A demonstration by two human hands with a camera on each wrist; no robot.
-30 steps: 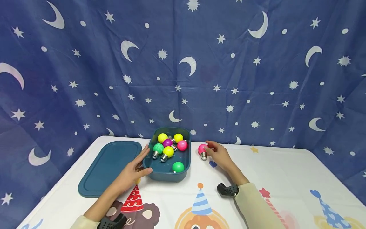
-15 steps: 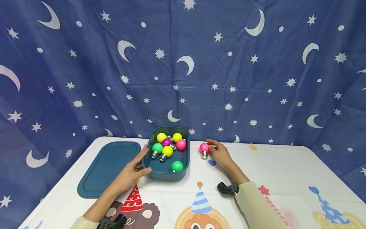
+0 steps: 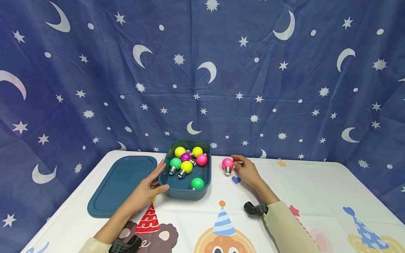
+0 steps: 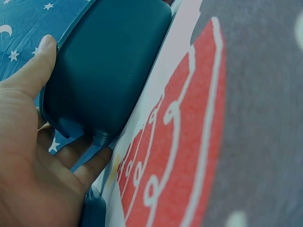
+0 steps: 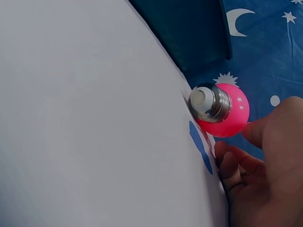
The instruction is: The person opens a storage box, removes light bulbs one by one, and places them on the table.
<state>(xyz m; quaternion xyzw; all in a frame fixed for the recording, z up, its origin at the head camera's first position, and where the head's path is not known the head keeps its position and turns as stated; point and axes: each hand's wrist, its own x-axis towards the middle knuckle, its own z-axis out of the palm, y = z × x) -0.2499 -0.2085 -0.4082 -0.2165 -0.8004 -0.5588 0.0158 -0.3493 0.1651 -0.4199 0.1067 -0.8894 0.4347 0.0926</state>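
A pink light bulb [image 3: 227,164] with a silver screw base lies on the white tablecloth, right of the dark teal box [image 3: 186,194]. Close by its right side is my right hand [image 3: 248,173], fingers loosely bent and not closed round it. In the right wrist view the thumb tip [image 5: 253,132] meets or nearly meets the bulb's pink globe. My left hand [image 3: 147,189] rests against the box's near left corner, fingers spread along the side and thumb at the front. Inside the box lie several bulbs: yellow, green, purple and a pink one [image 3: 201,160].
A flat teal lid [image 3: 118,188] lies on the table left of the box. Behind the table's back edge hangs a blue curtain [image 3: 227,77] with moons and stars. The tablecloth [image 3: 316,189] bears printed party hats and animals.
My right hand has drawn slightly right, and its fingers no longer overlap the pink bulb. That bulb has shifted a little right too. The left hand and box stay put.
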